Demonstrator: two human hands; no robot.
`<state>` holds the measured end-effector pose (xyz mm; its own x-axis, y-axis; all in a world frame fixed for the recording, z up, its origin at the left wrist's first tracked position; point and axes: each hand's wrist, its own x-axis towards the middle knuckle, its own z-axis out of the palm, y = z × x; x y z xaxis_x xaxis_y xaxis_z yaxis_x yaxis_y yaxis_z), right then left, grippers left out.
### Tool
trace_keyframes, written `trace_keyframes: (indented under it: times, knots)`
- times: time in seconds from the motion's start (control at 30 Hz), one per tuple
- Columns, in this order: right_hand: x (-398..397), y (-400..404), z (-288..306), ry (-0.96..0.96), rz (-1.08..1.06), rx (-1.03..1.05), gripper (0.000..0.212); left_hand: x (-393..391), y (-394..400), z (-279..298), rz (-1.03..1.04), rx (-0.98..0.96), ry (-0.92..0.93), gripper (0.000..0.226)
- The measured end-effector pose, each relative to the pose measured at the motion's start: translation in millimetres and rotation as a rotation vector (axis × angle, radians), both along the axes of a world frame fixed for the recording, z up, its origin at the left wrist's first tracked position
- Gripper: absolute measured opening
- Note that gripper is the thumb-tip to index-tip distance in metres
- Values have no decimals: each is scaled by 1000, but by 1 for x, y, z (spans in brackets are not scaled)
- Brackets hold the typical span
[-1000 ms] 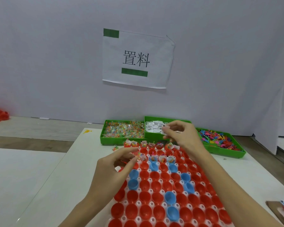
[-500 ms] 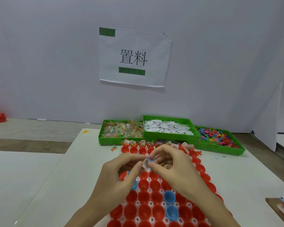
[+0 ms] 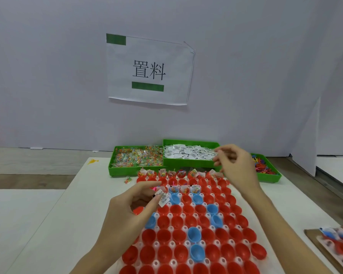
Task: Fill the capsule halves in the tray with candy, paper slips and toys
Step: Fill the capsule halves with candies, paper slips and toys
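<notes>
1. White paper is what matters just now: the left hand [image 3: 131, 210] pinches a small printed paper slip [image 3: 162, 197] between thumb and fingertips, holding it just above the second row of the tray [image 3: 156, 243].
2. Its fingers are curled in around the slip, so I'd call that a firm pinch, not a loose carry.
3. Over at the back, the right hand [image 3: 233, 165] hangs above the near right corner of the slip bin [image 3: 190, 165]. Its fingers are loosely curled and somewhat blurred; I cannot tell whether anything is between them.
4. Most of the capsule halves [image 3: 186, 224] in the tray, red with a few blue ones, sit bare. Only the far row and a few in the second row show candy and paper inside.
5. Supplies stand in a line beyond the tray: the candy bin [image 3: 137, 157] on the left, slips in the middle, and the toy bin [image 3: 265, 169] on the right, partly behind the right wrist.
6. My reading is that the slip-placing step is in hand, early in the job, working along the second row.
7. Next, I would expect the slip to go into the nearest unfilled half. That calls for lowering it squarely over one cup and letting go cleanly, since the cups touch and a light slip could slide into a neighbour.
</notes>
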<state>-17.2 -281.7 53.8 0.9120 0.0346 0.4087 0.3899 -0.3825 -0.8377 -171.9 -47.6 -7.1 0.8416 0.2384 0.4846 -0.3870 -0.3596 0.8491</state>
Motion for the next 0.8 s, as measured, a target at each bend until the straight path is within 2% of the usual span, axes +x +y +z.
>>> trace_keyframes:
  times: [0.1, 0.17, 0.33, 0.4, 0.63, 0.8]
  knots:
    - [57, -26, -13, -52, -280, -105, 18, -1, 0, -1, -9, 4, 6, 26]
    - [87, -41, -25, -78, -354, -273, 20, -1, 0, 0, -16, 6, 9, 26]
    - [137, -58, -45, 90, -221, -745, 30, 1, 3, 0, -15, 18, -8, 31]
    - [145, -57, -50, 138, -203, -844, 31, 3, 5, 0, -15, 13, -7, 30]
    - [148, -53, -49, 184, -181, -835, 27, 5, 7, 0, -20, 17, -5, 29]
    - [144, -58, -47, 198, -184, -730, 26, 3, 3, -1, -24, 46, 9, 32]
